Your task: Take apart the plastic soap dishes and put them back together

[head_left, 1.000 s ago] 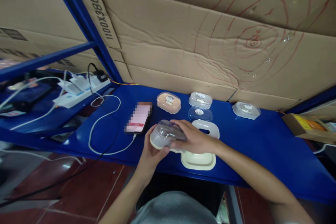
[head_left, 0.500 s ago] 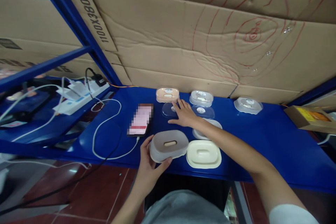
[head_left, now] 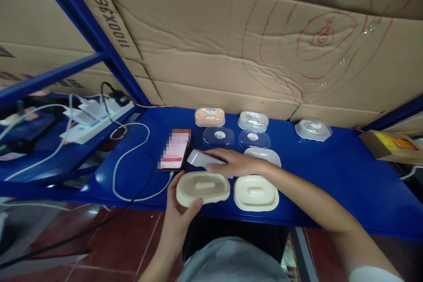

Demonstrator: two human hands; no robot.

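Cream tray (head_left: 202, 187) held, phone (head_left: 175, 150) near, lids (head_left: 218, 137) behind

On the table (head_left: 360, 185), the phone (head_left: 175, 150) lies left of two lids (head_left: 211, 139).

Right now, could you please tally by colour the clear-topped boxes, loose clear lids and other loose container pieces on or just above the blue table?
Peach clear-topped box: 1
Pale grey clear-topped boxes: 2
Loose clear lids: 2
Loose cream pieces: 2
Loose white or pale grey pieces: 2
Total: 9
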